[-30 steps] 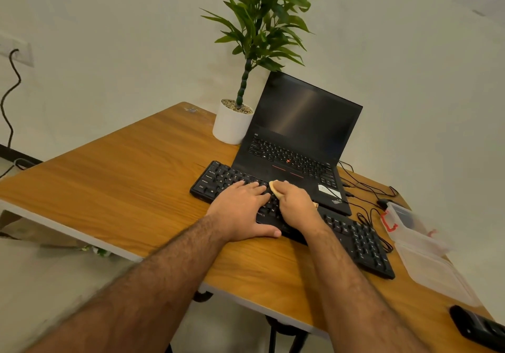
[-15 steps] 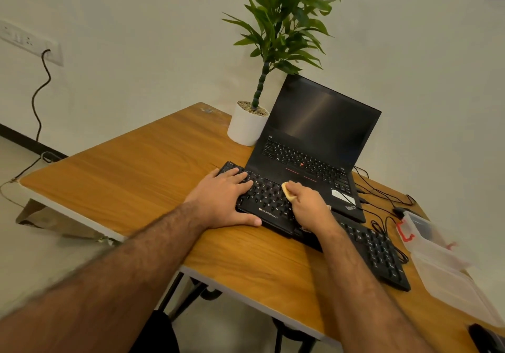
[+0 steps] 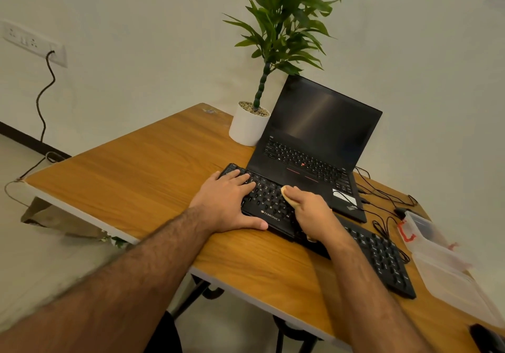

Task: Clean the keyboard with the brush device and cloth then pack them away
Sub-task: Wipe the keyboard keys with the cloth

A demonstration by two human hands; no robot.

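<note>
**Wiping the keys: keep the board pinned, strokes short**

The keyboard (image 3: 276, 205) lies on the tabletop (image 3: 142, 177), just in front of the laptop (image 3: 314, 147). The left hand (image 3: 229, 202) rests flat on its left end, fingers straight, steadying it. The right hand (image 3: 311, 213) curls around a pale cloth (image 3: 287, 192), pressed to the middle keys. Light pressure, row by row, seems best; the brush device may be the dark object at the frame's corner.

Two bare forearms seen from above, no sleeves worn, dark hair covering both arms up to the wrists, bare left hand (image 3: 228, 202) without rings, bare right hand (image 3: 314, 216) without watch or band, short trimmed nails
</note>
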